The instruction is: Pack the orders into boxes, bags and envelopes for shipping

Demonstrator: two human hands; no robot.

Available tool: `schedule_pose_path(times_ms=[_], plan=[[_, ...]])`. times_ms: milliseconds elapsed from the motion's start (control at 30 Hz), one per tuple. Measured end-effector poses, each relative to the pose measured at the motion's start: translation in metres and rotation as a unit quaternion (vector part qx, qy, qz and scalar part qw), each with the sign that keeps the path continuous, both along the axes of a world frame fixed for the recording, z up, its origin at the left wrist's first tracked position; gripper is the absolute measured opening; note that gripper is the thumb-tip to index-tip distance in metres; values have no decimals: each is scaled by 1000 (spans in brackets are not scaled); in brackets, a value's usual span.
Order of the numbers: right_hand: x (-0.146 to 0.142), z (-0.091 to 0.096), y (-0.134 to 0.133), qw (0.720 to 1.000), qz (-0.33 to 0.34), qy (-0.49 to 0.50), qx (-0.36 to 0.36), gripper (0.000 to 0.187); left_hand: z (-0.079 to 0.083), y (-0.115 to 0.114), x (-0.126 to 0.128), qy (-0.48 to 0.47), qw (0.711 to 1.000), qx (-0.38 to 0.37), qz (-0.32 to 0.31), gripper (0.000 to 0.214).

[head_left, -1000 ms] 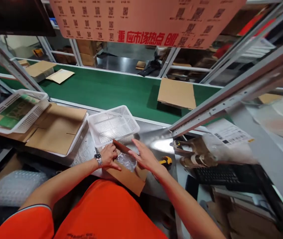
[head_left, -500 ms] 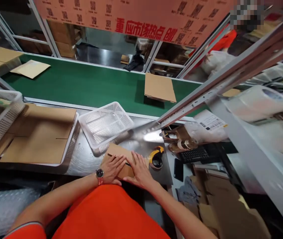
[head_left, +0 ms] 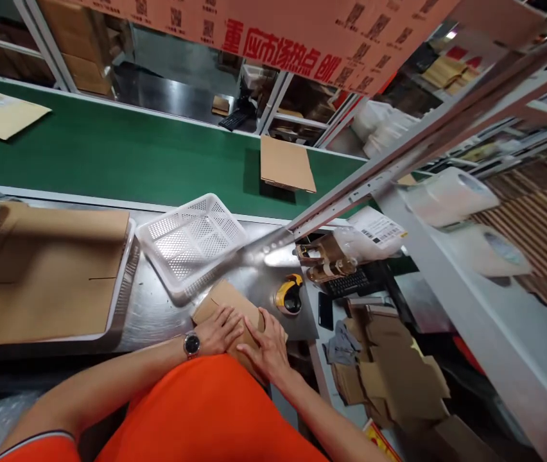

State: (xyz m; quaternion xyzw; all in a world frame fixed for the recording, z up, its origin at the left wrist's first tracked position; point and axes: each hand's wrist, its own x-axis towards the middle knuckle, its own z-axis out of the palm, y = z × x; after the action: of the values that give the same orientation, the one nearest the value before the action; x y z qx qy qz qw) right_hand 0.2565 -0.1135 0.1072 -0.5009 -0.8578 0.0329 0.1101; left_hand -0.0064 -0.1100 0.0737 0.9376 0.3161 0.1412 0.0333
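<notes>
A small brown cardboard box lies on the steel worktop near its front edge, flaps folded shut. My left hand, with a wristwatch on the wrist, presses flat on the box's top. My right hand rests on the box's near right side, fingers curled over its edge. Both hands hold the box down between them. A yellow and black tape dispenser sits just right of the box.
An empty white mesh basket stands behind the box. Flat cardboard sheets fill a tray on the left. A green conveyor carries a flat carton. A keyboard, labels and cardboard scraps lie to the right.
The open flaps over bubble wrap were folded shut. My hands and the box have drawn closer to my body, and my view swung right.
</notes>
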Motion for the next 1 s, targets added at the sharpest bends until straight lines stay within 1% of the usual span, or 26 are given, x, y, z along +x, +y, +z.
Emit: schedule_pose_path(times_ms=[67, 133, 267, 400, 500, 600, 667, 767, 833, 900, 933, 1000], plan=[[-1, -2, 1, 1000, -7, 10, 12, 49, 3, 5, 4, 3, 1000, 7, 2, 46], [-3, -2, 5, 999, -15, 19, 20, 39, 4, 9, 9, 18, 1000, 11, 3, 45], [-4, -7, 10, 999, -7, 49, 20, 44, 0, 13, 14, 63, 998, -7, -25, 51], [-4, -13, 10, 997, 25, 73, 8, 53, -7, 14, 15, 67, 997, -13, -44, 59], [-6, -14, 11, 997, 12, 82, 8, 49, -8, 14, 15, 54, 997, -28, -55, 57], [-11, -12, 12, 997, -11, 81, 0, 42, -4, 14, 12, 43, 996, -50, -52, 55], [-12, -11, 13, 995, -40, 93, -26, 41, -1, 15, 10, 42, 996, -48, -56, 54], [-5, -10, 13, 981, -116, 136, -80, 48, 2, 14, 7, 50, 997, -29, -49, 51], [6, -9, 14, 964, -184, 150, -118, 57, 2, 13, 7, 56, 997, -24, -37, 52], [21, -10, 18, 944, -241, 153, -166, 74, 2, 11, 7, 63, 998, -16, -26, 53], [28, -10, 20, 934, -254, 160, -196, 80, 1, 10, 8, 67, 997, -13, -22, 53], [42, -12, 26, 917, -239, 192, -257, 86, -1, 8, 9, 76, 997, -12, -8, 53]])
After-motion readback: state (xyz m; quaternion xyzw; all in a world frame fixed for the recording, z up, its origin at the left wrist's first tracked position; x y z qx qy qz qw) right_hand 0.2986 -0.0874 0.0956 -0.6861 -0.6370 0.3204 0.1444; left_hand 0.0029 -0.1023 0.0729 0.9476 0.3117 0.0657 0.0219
